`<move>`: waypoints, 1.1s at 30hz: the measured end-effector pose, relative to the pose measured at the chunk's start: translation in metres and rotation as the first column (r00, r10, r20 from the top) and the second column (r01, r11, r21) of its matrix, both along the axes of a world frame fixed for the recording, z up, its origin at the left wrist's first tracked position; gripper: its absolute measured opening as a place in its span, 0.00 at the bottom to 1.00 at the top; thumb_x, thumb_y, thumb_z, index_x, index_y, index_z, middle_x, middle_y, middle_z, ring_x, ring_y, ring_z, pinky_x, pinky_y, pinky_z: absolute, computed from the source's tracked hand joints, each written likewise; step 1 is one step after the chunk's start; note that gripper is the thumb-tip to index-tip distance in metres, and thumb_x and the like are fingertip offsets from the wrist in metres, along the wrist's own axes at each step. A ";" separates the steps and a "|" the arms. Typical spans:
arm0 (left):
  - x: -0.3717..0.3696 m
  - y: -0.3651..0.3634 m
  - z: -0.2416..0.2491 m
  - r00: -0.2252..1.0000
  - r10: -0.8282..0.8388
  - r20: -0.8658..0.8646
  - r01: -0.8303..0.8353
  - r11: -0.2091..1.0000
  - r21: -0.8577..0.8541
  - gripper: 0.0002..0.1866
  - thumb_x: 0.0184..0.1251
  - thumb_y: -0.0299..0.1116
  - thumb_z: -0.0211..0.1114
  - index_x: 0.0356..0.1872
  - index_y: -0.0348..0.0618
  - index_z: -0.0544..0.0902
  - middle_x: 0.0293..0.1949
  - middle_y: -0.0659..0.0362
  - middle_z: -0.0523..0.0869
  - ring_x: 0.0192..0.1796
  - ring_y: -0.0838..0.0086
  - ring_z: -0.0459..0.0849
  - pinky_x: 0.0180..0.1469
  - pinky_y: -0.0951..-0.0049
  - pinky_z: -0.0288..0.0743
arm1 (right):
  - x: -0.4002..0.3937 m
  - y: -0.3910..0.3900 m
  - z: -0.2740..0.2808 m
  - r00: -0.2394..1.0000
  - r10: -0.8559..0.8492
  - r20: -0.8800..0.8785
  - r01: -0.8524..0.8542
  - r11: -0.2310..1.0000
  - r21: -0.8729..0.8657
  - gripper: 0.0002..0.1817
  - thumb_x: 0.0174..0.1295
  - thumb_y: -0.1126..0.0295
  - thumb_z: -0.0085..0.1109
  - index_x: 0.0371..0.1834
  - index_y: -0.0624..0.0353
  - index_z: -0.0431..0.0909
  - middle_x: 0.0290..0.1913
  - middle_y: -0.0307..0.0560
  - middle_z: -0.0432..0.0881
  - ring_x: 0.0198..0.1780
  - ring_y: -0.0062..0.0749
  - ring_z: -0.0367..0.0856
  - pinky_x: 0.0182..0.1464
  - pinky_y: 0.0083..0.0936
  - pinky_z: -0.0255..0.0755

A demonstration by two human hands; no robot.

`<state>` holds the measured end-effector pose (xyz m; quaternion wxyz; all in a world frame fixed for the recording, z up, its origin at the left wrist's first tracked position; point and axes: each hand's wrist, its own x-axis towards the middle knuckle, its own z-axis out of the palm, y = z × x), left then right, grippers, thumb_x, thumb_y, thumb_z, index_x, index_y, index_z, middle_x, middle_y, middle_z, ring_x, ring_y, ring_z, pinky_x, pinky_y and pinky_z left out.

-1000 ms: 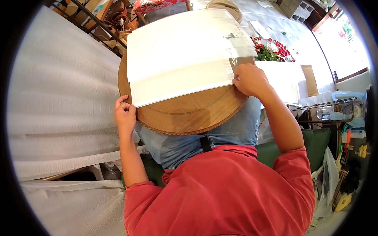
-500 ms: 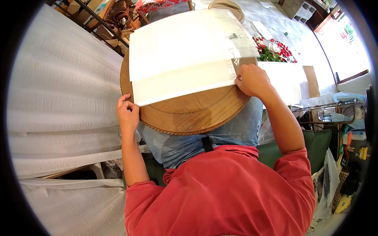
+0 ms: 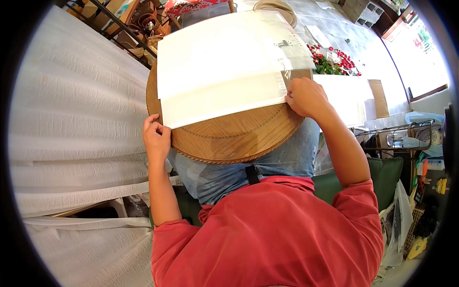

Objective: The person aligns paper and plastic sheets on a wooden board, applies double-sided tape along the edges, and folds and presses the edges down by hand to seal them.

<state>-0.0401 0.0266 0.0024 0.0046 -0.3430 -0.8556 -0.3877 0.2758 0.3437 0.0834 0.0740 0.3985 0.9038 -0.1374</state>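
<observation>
A large white sheet (image 3: 220, 57) covers most of the round wooden table (image 3: 224, 146) in front of me. Its near edge lies as a straight folded band, slanting up from left to right. My left hand (image 3: 157, 138) has its fingers curled at the left corner of that band, thumb and fingertip close together on it. At the band's right end, my right hand (image 3: 306, 98) pinches the other corner, knuckles up. Clear plastic film (image 3: 296, 55) with dark print sticks out along the sheet's right side, just beyond my right hand.
Red flowers with green leaves (image 3: 337, 62) lie to the right of the table, near a white sheet and a brown paper piece (image 3: 378, 99). A wire rack (image 3: 397, 138) stands at right. White cloth (image 3: 81, 110) hangs along the left, and a green cushion (image 3: 385, 179) is behind me.
My left hand has shifted very slightly to the right at its corner. My right hand keeps its pinch, and the sheet stays in place.
</observation>
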 end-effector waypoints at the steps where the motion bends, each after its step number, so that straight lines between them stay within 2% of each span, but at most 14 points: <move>1: 0.001 0.001 0.001 1.000 0.013 0.021 -0.013 1.000 -0.016 0.12 0.62 0.24 0.68 0.22 0.33 0.75 0.64 0.43 0.83 0.55 0.56 0.85 0.54 0.60 0.80 | 0.000 0.000 0.000 1.000 0.001 0.001 -0.001 1.000 0.001 0.13 0.68 0.67 0.61 0.41 0.65 0.90 0.45 0.65 0.92 0.50 0.62 0.92 0.56 0.51 0.84; 7: 0.002 0.003 0.000 0.998 -0.012 -0.069 0.009 0.999 -0.041 0.12 0.62 0.25 0.68 0.22 0.33 0.74 0.63 0.41 0.83 0.56 0.51 0.84 0.57 0.56 0.79 | -0.001 -0.001 0.000 1.000 0.000 0.014 0.000 1.000 0.001 0.13 0.68 0.67 0.61 0.43 0.66 0.90 0.46 0.66 0.92 0.51 0.62 0.91 0.57 0.51 0.84; 14: 0.003 0.004 -0.001 0.995 -0.004 -0.098 -0.001 0.999 -0.051 0.13 0.61 0.26 0.68 0.22 0.33 0.74 0.62 0.39 0.83 0.58 0.48 0.84 0.59 0.55 0.78 | -0.003 -0.002 0.005 0.999 -0.007 0.031 0.007 1.000 -0.003 0.13 0.68 0.67 0.62 0.44 0.65 0.90 0.48 0.66 0.92 0.53 0.61 0.91 0.59 0.50 0.84; 17: 0.007 0.006 0.000 0.991 0.034 -0.129 -0.043 0.997 -0.065 0.13 0.60 0.27 0.69 0.22 0.33 0.74 0.61 0.38 0.83 0.59 0.46 0.84 0.60 0.53 0.78 | -0.004 -0.003 0.008 0.999 -0.009 0.047 0.010 1.000 -0.017 0.13 0.69 0.67 0.62 0.45 0.65 0.90 0.47 0.66 0.92 0.53 0.61 0.91 0.59 0.50 0.84; 23: 0.010 0.006 -0.003 0.969 0.125 -0.214 -0.147 0.985 -0.092 0.15 0.58 0.31 0.71 0.22 0.33 0.76 0.60 0.41 0.84 0.60 0.49 0.84 0.61 0.55 0.78 | -0.005 -0.004 0.003 0.998 -0.027 0.062 0.028 0.999 -0.017 0.13 0.69 0.68 0.62 0.46 0.66 0.90 0.48 0.65 0.92 0.53 0.60 0.91 0.60 0.49 0.84; 25: 0.010 0.005 -0.008 0.966 0.148 -0.212 -0.161 0.986 -0.048 0.14 0.58 0.31 0.70 0.22 0.34 0.75 0.58 0.38 0.83 0.60 0.43 0.82 0.62 0.51 0.77 | -0.002 -0.003 -0.010 0.997 -0.046 -0.063 0.051 0.995 0.083 0.09 0.64 0.67 0.67 0.37 0.60 0.91 0.40 0.60 0.92 0.47 0.58 0.91 0.53 0.49 0.83; 26: 0.009 0.003 -0.010 0.964 0.152 -0.218 -0.167 0.985 -0.049 0.14 0.58 0.31 0.70 0.22 0.34 0.75 0.58 0.38 0.83 0.60 0.43 0.82 0.62 0.51 0.77 | -0.001 -0.001 -0.012 0.997 -0.041 -0.068 0.046 0.996 0.081 0.09 0.64 0.67 0.67 0.37 0.60 0.91 0.40 0.60 0.92 0.47 0.58 0.91 0.53 0.49 0.83; 29: 0.004 -0.007 -0.024 0.961 0.225 -0.158 -0.224 0.974 0.029 0.15 0.61 0.32 0.71 0.23 0.36 0.75 0.58 0.40 0.83 0.62 0.44 0.82 0.63 0.50 0.76 | -0.002 -0.002 -0.011 0.997 -0.064 -0.050 0.067 0.995 0.068 0.09 0.64 0.66 0.68 0.37 0.60 0.91 0.41 0.59 0.92 0.48 0.58 0.91 0.54 0.48 0.83; 31: 0.001 -0.015 -0.029 0.959 0.280 -0.039 -0.277 0.958 0.075 0.16 0.65 0.32 0.72 0.23 0.38 0.75 0.60 0.43 0.83 0.61 0.50 0.83 0.62 0.52 0.77 | -0.002 -0.003 -0.010 0.997 -0.061 -0.045 0.064 0.995 0.082 0.09 0.64 0.66 0.69 0.37 0.60 0.91 0.41 0.59 0.92 0.48 0.58 0.91 0.54 0.48 0.83; 32: 0.002 -0.019 -0.032 0.958 0.283 -0.045 -0.280 0.957 0.074 0.16 0.65 0.32 0.72 0.23 0.38 0.75 0.60 0.43 0.83 0.61 0.50 0.83 0.62 0.52 0.77 | -0.003 -0.004 -0.007 0.997 -0.058 -0.051 0.062 0.995 0.080 0.09 0.64 0.66 0.69 0.37 0.60 0.91 0.41 0.59 0.92 0.48 0.58 0.91 0.54 0.48 0.83; 33: 0.009 -0.018 -0.030 0.953 0.303 0.029 -0.304 0.946 0.109 0.16 0.67 0.32 0.72 0.25 0.38 0.76 0.61 0.44 0.83 0.61 0.53 0.83 0.62 0.55 0.78 | -0.003 -0.005 0.000 0.999 -0.041 -0.004 0.041 0.998 0.051 0.11 0.67 0.68 0.63 0.42 0.62 0.90 0.45 0.62 0.92 0.50 0.59 0.91 0.56 0.49 0.83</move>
